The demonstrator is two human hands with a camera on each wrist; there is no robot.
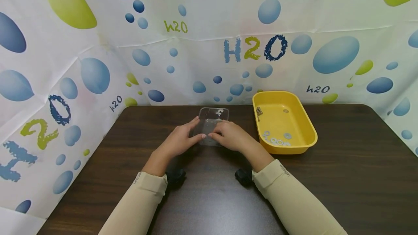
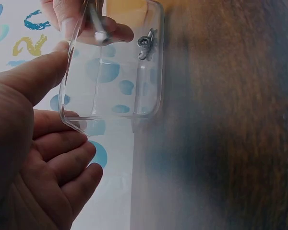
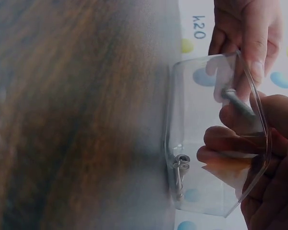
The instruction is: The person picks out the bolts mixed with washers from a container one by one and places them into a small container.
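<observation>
- The left hand [image 1: 176, 139], its fingers spread apart, touches the clear box [image 1: 208, 114].
- The right hand [image 1: 231, 135] pinches a metal bolt [image 3: 238, 102] inside this box.

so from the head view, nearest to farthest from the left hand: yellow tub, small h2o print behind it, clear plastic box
1. Clear plastic box: at the left hand, on its right
2. Yellow tub: farther right
3. Small h2o print: farthest right, behind the tub
</observation>
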